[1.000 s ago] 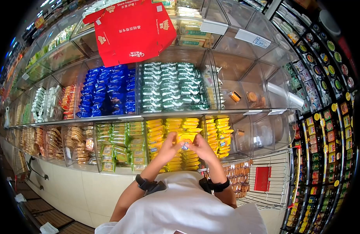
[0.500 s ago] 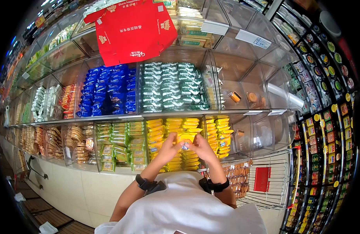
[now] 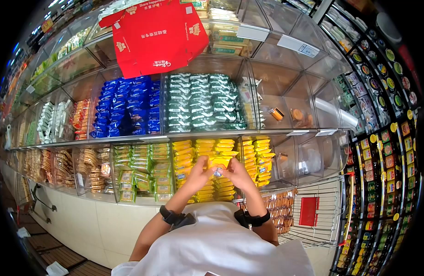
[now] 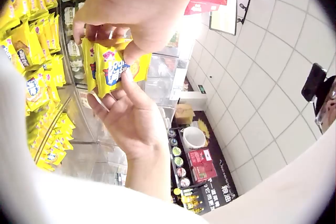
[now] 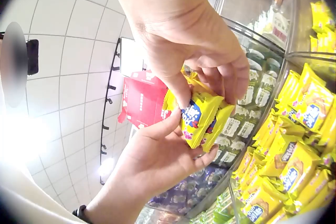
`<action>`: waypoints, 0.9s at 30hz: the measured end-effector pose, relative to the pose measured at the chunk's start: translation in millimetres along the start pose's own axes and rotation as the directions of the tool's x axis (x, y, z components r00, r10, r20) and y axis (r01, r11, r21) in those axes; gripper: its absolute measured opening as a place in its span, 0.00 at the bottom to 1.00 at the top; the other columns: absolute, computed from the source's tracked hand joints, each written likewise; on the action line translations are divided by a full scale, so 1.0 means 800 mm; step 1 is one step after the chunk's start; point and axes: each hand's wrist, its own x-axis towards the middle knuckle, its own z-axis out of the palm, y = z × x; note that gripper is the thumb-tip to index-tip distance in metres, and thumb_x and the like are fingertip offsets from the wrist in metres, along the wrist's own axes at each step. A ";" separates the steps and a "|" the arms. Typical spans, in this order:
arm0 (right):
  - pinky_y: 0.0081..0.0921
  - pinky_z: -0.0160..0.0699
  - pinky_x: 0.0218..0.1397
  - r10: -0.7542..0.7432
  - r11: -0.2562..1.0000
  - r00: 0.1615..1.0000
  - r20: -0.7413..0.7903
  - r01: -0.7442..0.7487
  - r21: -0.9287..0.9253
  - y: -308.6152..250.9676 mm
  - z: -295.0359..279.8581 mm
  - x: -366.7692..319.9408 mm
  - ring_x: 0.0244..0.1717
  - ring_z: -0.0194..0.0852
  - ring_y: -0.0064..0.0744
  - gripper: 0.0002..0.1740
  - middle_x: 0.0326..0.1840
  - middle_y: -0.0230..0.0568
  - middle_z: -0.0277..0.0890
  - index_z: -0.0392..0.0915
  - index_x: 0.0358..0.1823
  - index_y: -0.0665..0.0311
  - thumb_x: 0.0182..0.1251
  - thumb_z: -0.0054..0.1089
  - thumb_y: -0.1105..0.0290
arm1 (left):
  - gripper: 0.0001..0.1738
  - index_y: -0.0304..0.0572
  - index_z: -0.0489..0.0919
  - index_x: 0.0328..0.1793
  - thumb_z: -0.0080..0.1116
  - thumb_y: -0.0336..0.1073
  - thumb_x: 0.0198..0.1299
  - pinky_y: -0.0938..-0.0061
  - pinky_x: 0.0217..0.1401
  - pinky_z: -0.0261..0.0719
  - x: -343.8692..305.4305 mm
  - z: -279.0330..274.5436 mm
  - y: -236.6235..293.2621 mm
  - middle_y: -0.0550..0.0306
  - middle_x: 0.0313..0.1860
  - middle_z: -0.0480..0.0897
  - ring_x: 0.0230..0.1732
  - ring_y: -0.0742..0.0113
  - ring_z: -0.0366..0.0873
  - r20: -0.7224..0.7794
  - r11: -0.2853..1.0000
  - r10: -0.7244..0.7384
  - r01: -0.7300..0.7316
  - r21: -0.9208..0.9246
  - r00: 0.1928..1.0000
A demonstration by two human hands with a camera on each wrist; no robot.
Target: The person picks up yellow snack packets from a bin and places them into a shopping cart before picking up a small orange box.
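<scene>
Both hands hold small yellow packets [image 3: 219, 162] above the bin of yellow packets [image 3: 205, 148]. In the head view, the left hand [image 3: 199, 174] grips them from the left and the right hand [image 3: 238, 175] from the right. The left wrist view shows at least two packets [image 4: 113, 69] upright side by side, the left hand [image 4: 142, 14] at the top and the right hand [image 4: 137, 124] below, thumbs on the front. In the right wrist view the packets [image 5: 199, 119] lie between the right hand [image 5: 191, 50] and the left hand [image 5: 157, 161].
A red cardboard sheet [image 3: 159, 39] stands over the upper bins. Blue packets [image 3: 127, 108] and dark green packets [image 3: 200, 103] fill the middle row, light green packets [image 3: 143, 168] sit left of the yellow ones. A wire cart [image 3: 313, 216] is at the lower right, beside black shelves [image 3: 382, 184].
</scene>
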 end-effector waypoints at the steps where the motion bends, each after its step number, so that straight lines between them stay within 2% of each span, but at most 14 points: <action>1: 0.28 0.69 0.35 0.000 1.000 1.000 -0.003 0.000 0.004 -0.003 0.000 0.000 0.31 0.71 0.34 0.19 0.30 0.46 0.72 0.66 0.33 0.72 0.50 0.63 0.64 | 0.22 0.32 0.63 0.53 0.55 0.33 0.55 0.75 0.41 0.72 0.000 0.000 0.001 0.50 0.40 0.73 0.41 0.68 0.71 -0.005 1.000 0.012 -0.012 0.017 1.000; 4: 0.28 0.69 0.35 0.033 0.999 0.999 0.002 -0.033 -0.043 -0.007 -0.002 -0.002 0.31 0.71 0.34 0.19 0.29 0.46 0.72 0.66 0.33 0.71 0.50 0.62 0.64 | 0.22 0.32 0.63 0.53 0.56 0.33 0.55 0.75 0.41 0.72 0.000 0.000 0.001 0.50 0.40 0.74 0.42 0.68 0.72 -0.010 0.998 0.026 -0.026 0.049 1.000; 10: 0.29 0.68 0.33 -0.014 0.999 1.000 -0.006 0.013 -0.052 -0.002 -0.002 -0.001 0.29 0.70 0.35 0.19 0.28 0.46 0.71 0.65 0.31 0.71 0.50 0.62 0.63 | 0.23 0.32 0.63 0.53 0.56 0.36 0.55 0.73 0.42 0.72 0.002 -0.001 -0.002 0.48 0.41 0.75 0.42 0.64 0.73 0.014 0.998 0.033 -0.033 0.056 0.999; 13: 0.28 0.68 0.32 0.010 0.995 1.000 0.007 -0.009 -0.095 -0.003 -0.004 -0.002 0.29 0.70 0.34 0.19 0.27 0.46 0.71 0.65 0.31 0.71 0.50 0.62 0.63 | 0.23 0.32 0.63 0.53 0.56 0.36 0.55 0.71 0.42 0.71 0.000 -0.002 0.003 0.46 0.40 0.75 0.42 0.62 0.74 0.021 0.997 0.021 -0.023 0.077 1.000; 19: 0.28 0.68 0.31 -0.017 0.999 1.000 -0.007 0.017 -0.028 0.008 -0.003 0.000 0.28 0.70 0.33 0.18 0.27 0.45 0.71 0.66 0.32 0.71 0.49 0.62 0.66 | 0.23 0.33 0.62 0.53 0.55 0.37 0.56 0.70 0.41 0.71 -0.002 0.000 0.004 0.45 0.39 0.75 0.40 0.58 0.74 0.014 0.994 0.019 -0.021 0.109 1.000; 22: 0.27 0.68 0.31 -0.008 1.000 1.000 -0.004 0.008 -0.001 0.001 -0.001 0.000 0.28 0.70 0.32 0.17 0.26 0.44 0.71 0.66 0.31 0.71 0.49 0.62 0.67 | 0.23 0.33 0.62 0.53 0.54 0.38 0.56 0.70 0.40 0.71 -0.001 -0.001 0.001 0.44 0.39 0.75 0.40 0.57 0.74 0.026 0.992 0.018 -0.021 0.123 0.999; 27: 0.27 0.68 0.30 0.055 0.995 0.998 0.015 -0.054 -0.079 -0.021 -0.004 -0.002 0.27 0.70 0.31 0.17 0.27 0.43 0.71 0.66 0.31 0.71 0.49 0.62 0.67 | 0.24 0.32 0.62 0.53 0.54 0.38 0.56 0.70 0.40 0.70 0.000 -0.001 -0.005 0.43 0.38 0.74 0.39 0.57 0.74 0.019 0.992 0.031 -0.033 0.122 0.999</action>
